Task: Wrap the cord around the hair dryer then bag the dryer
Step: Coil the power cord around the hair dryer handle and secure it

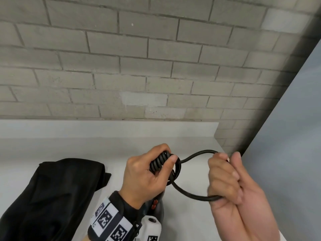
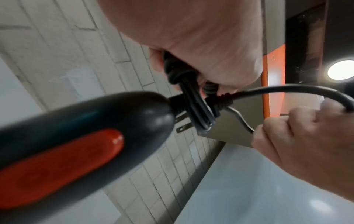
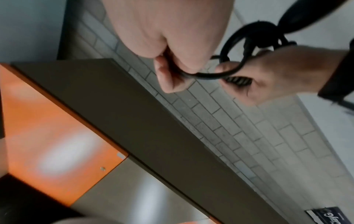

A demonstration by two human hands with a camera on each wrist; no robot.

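Observation:
The black hair dryer (image 1: 159, 206) hangs below my left hand (image 1: 152, 173), its handle with a red panel (image 2: 63, 163) pointing up toward the hand. That hand grips the ribbed, bundled turns of the black cord (image 1: 160, 162) at the handle's end. The plug's metal prongs (image 2: 182, 126) stick out beside the turns. A free loop of cord (image 1: 191, 194) runs right into my right hand (image 1: 224, 178), whose fingers curl round it at both ends. The black bag (image 1: 57, 197) lies crumpled on the counter to the left, apart from both hands.
Both hands hover over a white counter (image 1: 86, 146) backed by a grey brick wall (image 1: 139, 66). A grey panel (image 1: 286, 136) rises close on the right. Overhead hangs a cabinet with an orange edge (image 2: 272, 84).

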